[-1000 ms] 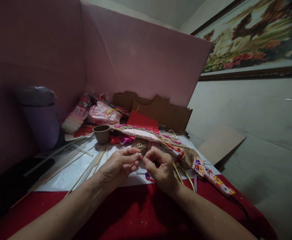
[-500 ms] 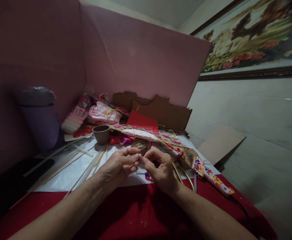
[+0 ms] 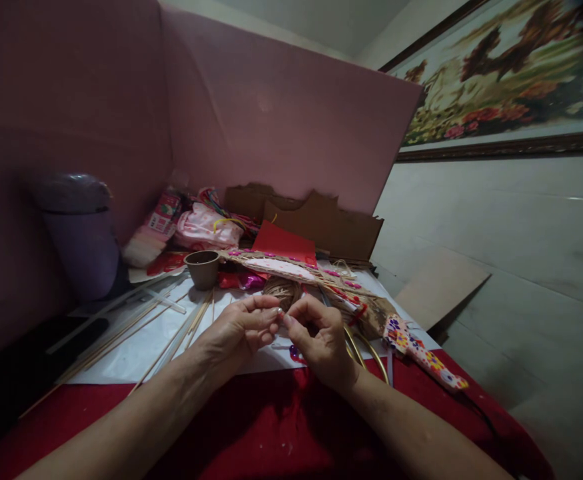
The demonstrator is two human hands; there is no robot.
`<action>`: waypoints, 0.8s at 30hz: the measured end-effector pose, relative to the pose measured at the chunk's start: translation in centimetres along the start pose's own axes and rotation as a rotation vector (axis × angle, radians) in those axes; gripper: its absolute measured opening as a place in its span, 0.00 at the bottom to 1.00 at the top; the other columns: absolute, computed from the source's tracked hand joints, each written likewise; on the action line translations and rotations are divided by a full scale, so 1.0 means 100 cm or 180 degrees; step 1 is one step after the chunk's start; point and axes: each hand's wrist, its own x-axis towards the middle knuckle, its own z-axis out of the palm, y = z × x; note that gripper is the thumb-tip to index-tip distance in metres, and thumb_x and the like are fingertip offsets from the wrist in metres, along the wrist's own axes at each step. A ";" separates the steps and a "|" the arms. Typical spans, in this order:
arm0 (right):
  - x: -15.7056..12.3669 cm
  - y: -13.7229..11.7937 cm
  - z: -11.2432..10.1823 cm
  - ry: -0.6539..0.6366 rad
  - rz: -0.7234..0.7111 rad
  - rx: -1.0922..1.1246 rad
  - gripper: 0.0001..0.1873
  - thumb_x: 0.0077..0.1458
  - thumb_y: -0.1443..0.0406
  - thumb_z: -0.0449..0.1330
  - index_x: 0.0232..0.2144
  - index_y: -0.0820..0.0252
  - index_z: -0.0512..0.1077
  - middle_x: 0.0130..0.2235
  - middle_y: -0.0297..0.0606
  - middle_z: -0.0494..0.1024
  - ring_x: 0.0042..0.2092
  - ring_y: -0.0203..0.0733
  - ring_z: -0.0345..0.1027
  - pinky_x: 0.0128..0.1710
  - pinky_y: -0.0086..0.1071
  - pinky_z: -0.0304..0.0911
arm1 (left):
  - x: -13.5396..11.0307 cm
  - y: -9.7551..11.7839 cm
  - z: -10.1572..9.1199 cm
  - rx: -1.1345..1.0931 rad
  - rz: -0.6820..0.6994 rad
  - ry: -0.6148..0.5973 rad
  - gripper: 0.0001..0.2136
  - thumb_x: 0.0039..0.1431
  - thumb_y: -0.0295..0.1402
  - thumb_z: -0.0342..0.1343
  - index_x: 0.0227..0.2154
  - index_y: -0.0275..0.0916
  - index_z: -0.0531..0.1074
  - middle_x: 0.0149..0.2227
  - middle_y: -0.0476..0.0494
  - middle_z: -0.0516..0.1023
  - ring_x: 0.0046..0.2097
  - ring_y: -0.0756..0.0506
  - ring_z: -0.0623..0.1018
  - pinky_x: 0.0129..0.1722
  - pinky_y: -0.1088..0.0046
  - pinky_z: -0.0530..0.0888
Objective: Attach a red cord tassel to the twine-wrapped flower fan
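Observation:
My left hand (image 3: 248,328) and my right hand (image 3: 321,337) meet fingertip to fingertip above the front of the white sheet. Each pinches with thumb and forefinger; whatever sits between them is too small to name. Right behind the fingers lies a ball of brown twine (image 3: 282,288). Beyond it rests a long twine-edged piece (image 3: 286,268) with a white middle and pink dots. Below my right fingers is a small shiny purple piece (image 3: 296,353). Gold rings (image 3: 375,353) lie partly hidden beside my right wrist.
A brown cup (image 3: 202,272) stands left of the twine, near thin wooden sticks (image 3: 161,357). The purple bin (image 3: 82,247) is at the far left. A flower-patterned glue gun (image 3: 424,353) lies at right on the red cloth (image 3: 251,427). Torn cardboard (image 3: 321,223) leans at the back.
Hardly anything differs. Both hands keep the same pinch in the same place, with only a very slight shift at the fingertips.

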 end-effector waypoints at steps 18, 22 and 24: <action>0.000 -0.002 -0.001 0.0011 -0.0014 -0.0068 0.10 0.52 0.65 0.55 0.20 0.60 0.65 0.17 0.27 0.61 0.19 0.30 0.52 0.18 0.25 0.49 | 0.000 0.000 0.001 -0.0096 -0.0064 0.0050 0.08 0.45 0.16 0.61 0.28 0.31 0.72 0.23 0.46 0.75 0.22 0.54 0.74 0.21 0.83 0.69; 0.000 0.000 0.000 -0.0032 -0.0052 -0.0012 0.09 0.53 0.65 0.55 0.21 0.60 0.65 0.17 0.27 0.62 0.19 0.30 0.52 0.17 0.25 0.49 | 0.000 0.001 0.001 -0.0100 -0.0067 0.0076 0.08 0.46 0.15 0.60 0.28 0.31 0.72 0.23 0.45 0.76 0.21 0.54 0.74 0.20 0.84 0.69; 0.000 0.001 0.000 -0.0028 -0.0081 -0.0031 0.09 0.53 0.66 0.56 0.21 0.60 0.65 0.17 0.27 0.62 0.19 0.30 0.52 0.18 0.25 0.49 | 0.000 0.001 0.002 -0.0086 -0.0069 0.0106 0.08 0.47 0.14 0.58 0.29 0.30 0.72 0.22 0.45 0.76 0.21 0.54 0.74 0.21 0.84 0.69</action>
